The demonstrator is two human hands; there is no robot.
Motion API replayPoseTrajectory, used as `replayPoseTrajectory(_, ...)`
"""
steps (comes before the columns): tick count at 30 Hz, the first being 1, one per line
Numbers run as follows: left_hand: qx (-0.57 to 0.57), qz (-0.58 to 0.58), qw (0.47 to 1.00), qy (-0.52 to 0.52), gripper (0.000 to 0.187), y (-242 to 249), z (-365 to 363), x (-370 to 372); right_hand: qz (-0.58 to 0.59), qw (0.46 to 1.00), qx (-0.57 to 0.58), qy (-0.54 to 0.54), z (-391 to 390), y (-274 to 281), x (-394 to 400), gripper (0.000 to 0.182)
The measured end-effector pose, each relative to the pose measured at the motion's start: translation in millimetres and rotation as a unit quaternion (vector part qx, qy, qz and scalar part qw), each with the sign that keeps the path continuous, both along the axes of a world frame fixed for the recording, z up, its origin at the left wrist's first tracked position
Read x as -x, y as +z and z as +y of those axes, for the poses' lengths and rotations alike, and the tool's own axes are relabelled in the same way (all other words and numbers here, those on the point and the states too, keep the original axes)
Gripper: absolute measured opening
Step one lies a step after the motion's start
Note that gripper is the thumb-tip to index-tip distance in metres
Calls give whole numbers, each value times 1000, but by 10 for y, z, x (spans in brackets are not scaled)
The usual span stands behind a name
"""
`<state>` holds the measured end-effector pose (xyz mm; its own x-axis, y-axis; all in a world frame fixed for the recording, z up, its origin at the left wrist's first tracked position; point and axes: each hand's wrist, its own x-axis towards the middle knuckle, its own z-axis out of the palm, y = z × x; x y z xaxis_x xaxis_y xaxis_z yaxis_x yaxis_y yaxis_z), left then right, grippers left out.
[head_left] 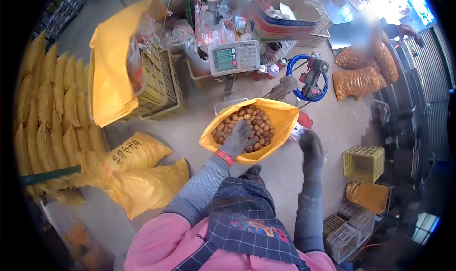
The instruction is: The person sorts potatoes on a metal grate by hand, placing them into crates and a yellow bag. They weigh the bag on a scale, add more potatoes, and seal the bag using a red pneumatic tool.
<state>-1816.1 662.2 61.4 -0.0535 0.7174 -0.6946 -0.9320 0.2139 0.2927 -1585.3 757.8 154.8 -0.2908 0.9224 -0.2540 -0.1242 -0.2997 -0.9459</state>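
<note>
An open yellow woven bag (pixel 280 114) stands upright in front of me, filled with small brown potatoes (pixel 259 128). My left hand (pixel 239 139), in a grey glove with a red band at the wrist, reaches inside the bag. Its fingers are spread over the top of the potatoes. Outside the bag to the right is my right hand (pixel 311 148), gloved and smeared, so its fingers cannot be made out. Close to it, a red round container (pixel 305 120) and something white show beside the bag. Behind the bag is a weighing scale (pixel 234 58) with a green display.
Full yellow bags (pixel 137 152) lie at left, near a tall stack of bags (pixel 52 100). Empty yellow sacks (pixel 114 66) drape over crates. A blue-rimmed ring device (pixel 313 78) stands behind right. Net sacks (pixel 358 83) and a blurred person are farther right, crates (pixel 363 162) nearer.
</note>
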Motion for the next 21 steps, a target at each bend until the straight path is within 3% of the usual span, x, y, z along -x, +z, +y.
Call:
replayPoseTrajectory(1,80,-119,988,58,77,-307,40,50,46,994,59,78,247,-132,394,43)
replayPoseTrajectory(2,86,-127,986,68,77,-580,57,4,-7,981,107,162,460,-340,770,45)
replayPoseTrajectory(3,55,-62,995,63,85,-861,-1,-76,-58,956,157,242,607,-633,1077,48)
replayPoseTrajectory(4,26,6,998,53,93,-1089,-51,-121,-180,928,167,282,703,-1070,1310,52)
replayPoseTrajectory(5,36,0,998,57,93,-1271,-56,-165,-299,883,173,318,788,-1476,1449,55)
replayPoseTrajectory(7,10,-268,928,260,93,-1580,-14,-252,-316,866,239,306,946,-1974,1533,56)
replayPoseTrajectory(8,26,-279,947,156,105,-1081,72,-48,-329,850,297,285,979,-2111,1586,57)
replayPoseTrajectory(9,-55,-41,989,132,119,-1421,30,-149,-303,858,314,271,915,-2231,1592,54)
replayPoseTrajectory(10,-36,-32,987,152,125,-1497,108,-158,-309,851,323,278,926,-2558,1620,54)
replayPoseTrajectory(12,-2,-34,985,168,132,-1521,206,-133,-416,858,105,281,832,-3578,1457,53)
replayPoseTrajectory(13,69,-127,971,191,112,-1526,337,-25,-458,846,-16,274,828,-3825,1420,52)
replayPoseTrajectory(14,134,-218,943,215,93,-1552,459,23,-541,772,-100,319,709,-3203,1623,51)
replayPoseTrajectory(15,130,-222,941,220,93,-1613,517,-14,-592,735,-37,328,597,-2950,1738,49)
replayPoseTrajectory(17,82,-258,932,241,83,-1907,470,-164,-498,812,-92,288,360,-3086,1580,50)
replayPoseTrajectory(19,36,-282,924,256,73,-2367,328,-316,-495,817,-78,284,250,-2658,1649,51)
replayPoseTrajectory(20,11,-162,951,264,65,-2747,129,-500,-473,831,-46,288,208,-2666,1596,51)
replayPoseTrajectory(21,16,-155,952,262,65,-2584,52,-552,-467,835,-41,289,137,-2637,1531,51)
